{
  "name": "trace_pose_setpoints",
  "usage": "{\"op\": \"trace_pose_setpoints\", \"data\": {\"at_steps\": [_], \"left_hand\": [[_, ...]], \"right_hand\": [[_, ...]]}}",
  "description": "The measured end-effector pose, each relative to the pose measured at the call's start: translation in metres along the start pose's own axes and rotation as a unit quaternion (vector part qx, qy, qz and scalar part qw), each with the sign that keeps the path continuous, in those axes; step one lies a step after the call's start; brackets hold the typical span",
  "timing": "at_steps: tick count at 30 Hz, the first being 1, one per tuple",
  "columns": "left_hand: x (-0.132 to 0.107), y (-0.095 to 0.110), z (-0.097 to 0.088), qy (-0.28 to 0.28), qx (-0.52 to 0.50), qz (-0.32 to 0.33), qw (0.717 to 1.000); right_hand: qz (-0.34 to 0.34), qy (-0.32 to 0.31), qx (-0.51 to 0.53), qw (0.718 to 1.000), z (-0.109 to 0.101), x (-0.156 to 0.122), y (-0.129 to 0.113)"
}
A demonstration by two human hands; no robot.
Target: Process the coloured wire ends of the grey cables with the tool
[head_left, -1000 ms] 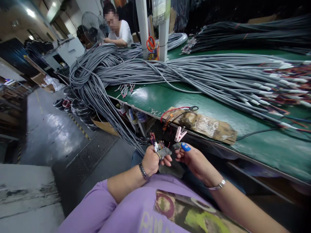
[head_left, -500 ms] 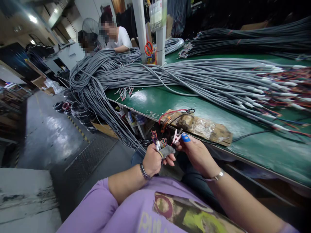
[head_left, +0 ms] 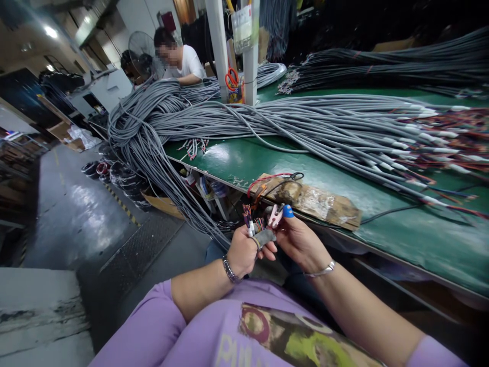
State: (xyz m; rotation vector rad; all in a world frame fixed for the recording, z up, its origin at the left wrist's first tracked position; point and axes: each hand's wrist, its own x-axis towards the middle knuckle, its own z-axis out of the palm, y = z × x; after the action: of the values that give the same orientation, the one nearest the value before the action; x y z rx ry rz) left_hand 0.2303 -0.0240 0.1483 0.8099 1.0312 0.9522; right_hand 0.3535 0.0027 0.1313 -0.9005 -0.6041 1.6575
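My left hand (head_left: 242, 252) is closed round the end of a grey cable, whose stripped coloured wires (head_left: 252, 223) fan out above the fist; a grey cot covers its forefinger. My right hand (head_left: 298, 238) sits just to the right, fingers curled, with a blue cot (head_left: 288, 211) on one fingertip. It is at a pink clip (head_left: 275, 215) that hangs from the green table's (head_left: 420, 239) front edge, close to the wire ends. The cable runs off left into a hanging bundle of grey cables (head_left: 183, 204).
A large pile of grey cables (head_left: 305, 122) with coloured ends covers the table. A taped cardboard pad (head_left: 321, 201) with red and black leads lies at the near edge. Two white posts (head_left: 250, 61) stand behind. A person in white (head_left: 183, 61) works far off beside a fan.
My right hand has risen from beside the left hand up to the pink clip. My left hand lifted the wire ends slightly towards the clip.
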Motion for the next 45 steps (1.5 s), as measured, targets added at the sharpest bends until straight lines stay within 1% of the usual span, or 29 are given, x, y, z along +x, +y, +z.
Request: {"op": "trace_pose_setpoints", "data": {"at_steps": [2,5,8,10,13,15,18,20,22,23,25,27,29,31,33,36,38,40,43,45], "left_hand": [[0.000,-0.001,0.000,0.001,0.002,-0.001,1.000],[-0.003,-0.001,0.000,0.004,0.001,0.001,1.000],[-0.008,0.000,-0.003,0.008,-0.001,0.007,1.000],[-0.011,-0.002,-0.007,0.011,0.000,0.014,1.000],[-0.013,-0.005,-0.013,0.016,0.007,0.027,0.999],[-0.013,-0.007,-0.014,0.021,0.013,0.034,0.999],[-0.012,-0.008,-0.014,0.027,0.018,0.043,0.999],[-0.012,-0.007,-0.014,0.029,0.010,0.051,0.998],[-0.013,-0.007,-0.015,0.015,-0.009,0.058,0.998],[-0.014,-0.007,-0.016,-0.001,-0.017,0.058,0.998],[-0.015,-0.008,-0.019,-0.042,-0.027,0.059,0.997],[-0.015,-0.008,-0.022,-0.065,-0.033,0.069,0.995],[-0.015,-0.008,-0.024,-0.057,-0.047,0.087,0.993],[-0.014,-0.006,-0.024,-0.041,-0.058,0.105,0.992],[-0.012,-0.004,-0.023,-0.032,-0.065,0.125,0.989],[-0.010,-0.002,-0.019,-0.033,-0.068,0.147,0.986],[-0.008,-0.002,-0.016,-0.038,-0.063,0.149,0.986],[-0.007,-0.003,-0.013,-0.040,-0.053,0.147,0.987],[-0.005,-0.004,-0.009,-0.038,-0.048,0.145,0.988],[-0.005,-0.005,-0.008,-0.035,-0.051,0.140,0.988]], "right_hand": [[0.000,0.010,0.018,1.000,0.000,0.000,0.001],[0.008,0.001,0.018,1.000,-0.002,0.000,0.002],[0.020,-0.027,0.022,0.999,-0.008,-0.005,0.002],[0.027,-0.056,0.021,0.998,-0.013,-0.010,0.003],[0.019,-0.096,-0.025,0.995,-0.020,-0.020,0.007],[-0.010,-0.087,-0.082,0.993,-0.021,-0.025,0.010],[-0.058,-0.044,-0.165,0.984,-0.018,-0.029,0.011],[-0.069,-0.029,-0.188,0.979,-0.015,-0.030,0.011],[-0.060,-0.026,-0.173,0.983,-0.012,-0.030,0.010],[-0.049,-0.029,-0.156,0.986,-0.010,-0.030,0.010],[-0.014,-0.061,-0.111,0.992,-0.009,-0.030,0.011],[0.026,-0.092,-0.055,0.994,-0.009,-0.028,0.011],[0.058,-0.092,0.005,0.994,-0.012,-0.024,0.009],[0.074,-0.075,0.048,0.993,-0.015,-0.018,0.006],[0.071,-0.076,0.048,0.993,-0.017,-0.011,0.003],[0.019,-0.075,-0.011,0.997,-0.017,-0.004,0.001],[-0.012,-0.075,-0.032,0.997,-0.014,-0.002,0.001],[-0.015,-0.091,-0.013,0.996,-0.011,-0.001,0.001],[0.006,-0.126,0.045,0.991,-0.005,-0.001,0.001],[0.017,-0.135,0.079,0.988,-0.001,-0.001,0.001]]}}
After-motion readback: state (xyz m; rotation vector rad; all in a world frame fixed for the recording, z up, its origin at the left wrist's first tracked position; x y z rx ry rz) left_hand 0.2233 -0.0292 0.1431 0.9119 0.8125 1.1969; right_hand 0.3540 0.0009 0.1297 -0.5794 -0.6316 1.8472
